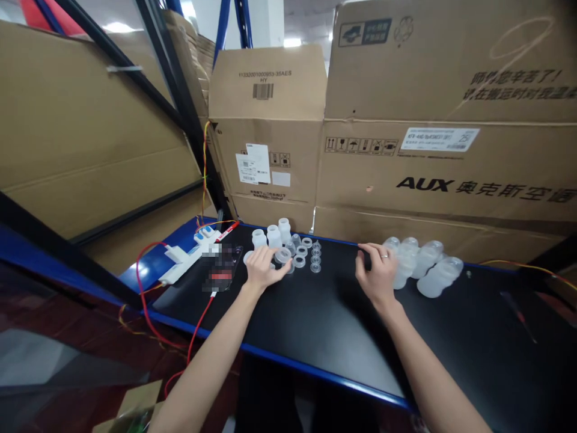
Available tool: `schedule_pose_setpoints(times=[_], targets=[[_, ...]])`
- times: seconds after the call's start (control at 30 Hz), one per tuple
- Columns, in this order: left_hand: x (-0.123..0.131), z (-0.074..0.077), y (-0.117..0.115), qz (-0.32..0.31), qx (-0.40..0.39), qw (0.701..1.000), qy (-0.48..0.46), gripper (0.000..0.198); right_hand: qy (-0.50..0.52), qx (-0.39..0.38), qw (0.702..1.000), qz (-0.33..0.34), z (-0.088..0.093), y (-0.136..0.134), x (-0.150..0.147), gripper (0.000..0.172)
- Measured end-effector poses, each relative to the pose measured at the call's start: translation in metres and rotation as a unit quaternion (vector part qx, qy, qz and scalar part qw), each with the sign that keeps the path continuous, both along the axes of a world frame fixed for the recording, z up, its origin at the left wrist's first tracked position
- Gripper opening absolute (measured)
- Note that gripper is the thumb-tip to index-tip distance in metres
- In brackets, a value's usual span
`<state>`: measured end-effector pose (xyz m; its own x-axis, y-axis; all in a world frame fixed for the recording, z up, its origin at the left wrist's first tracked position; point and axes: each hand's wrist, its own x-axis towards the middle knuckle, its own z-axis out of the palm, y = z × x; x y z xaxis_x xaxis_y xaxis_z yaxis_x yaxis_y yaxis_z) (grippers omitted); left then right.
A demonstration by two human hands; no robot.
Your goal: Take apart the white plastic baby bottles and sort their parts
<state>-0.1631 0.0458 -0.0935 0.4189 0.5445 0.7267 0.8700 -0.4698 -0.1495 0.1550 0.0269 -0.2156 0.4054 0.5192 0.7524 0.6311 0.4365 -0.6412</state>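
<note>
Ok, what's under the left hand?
A clear round plastic part peeks out at the fingertips of the left hand, which sits low over the black table. Anything beneath the palm is covered, so it can't be seen.

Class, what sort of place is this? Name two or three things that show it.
Probably a warehouse or stockroom: large cardboard shipping cartons stacked behind, blue metal racking, and a black worktop holding translucent plastic bottles beside the right hand.
</note>
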Motion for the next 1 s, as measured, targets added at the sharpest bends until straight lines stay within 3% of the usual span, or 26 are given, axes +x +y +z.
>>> schedule_pose_setpoints(times=[0.1, 0.2, 0.4, 0.53, 0.63, 0.8, 0.9, 1.0], targets=[[-0.003, 0.005, -0.003, 0.031, 0.007, 0.997, -0.065, 0.036, -0.006, -0.019, 0.998, 0.064, 0.004, -0.006, -0.015, 0.020], [-0.002, 0.009, -0.010, 0.025, 0.001, 0.995, -0.095, 0.034, -0.016, -0.029, 0.990, 0.141, 0.007, -0.015, -0.033, 0.021], [0.020, 0.000, -0.022, -0.066, -0.145, 0.986, 0.056, 0.038, -0.037, -0.050, 0.951, 0.302, 0.014, -0.037, -0.065, 0.040], [0.032, -0.010, -0.022, -0.114, -0.134, 0.978, 0.112, 0.036, -0.020, -0.043, 0.945, 0.325, 0.015, -0.041, -0.081, 0.032], [0.026, -0.004, -0.021, -0.114, -0.126, 0.978, 0.119, 0.040, 0.019, -0.057, 0.946, 0.318, 0.012, -0.038, -0.084, 0.028], [-0.016, 0.021, -0.013, -0.001, -0.112, 0.993, 0.046, 0.017, -0.040, -0.115, 0.939, 0.321, 0.002, -0.031, -0.085, 0.018], [-0.043, 0.030, -0.008, 0.098, -0.064, 0.993, -0.022, 0.022, -0.116, -0.111, 0.931, 0.327, -0.001, -0.029, -0.089, 0.014], [-0.053, 0.036, -0.007, 0.144, -0.068, 0.987, -0.008, 0.031, -0.139, -0.098, 0.936, 0.309, -0.001, -0.029, -0.094, 0.020]])
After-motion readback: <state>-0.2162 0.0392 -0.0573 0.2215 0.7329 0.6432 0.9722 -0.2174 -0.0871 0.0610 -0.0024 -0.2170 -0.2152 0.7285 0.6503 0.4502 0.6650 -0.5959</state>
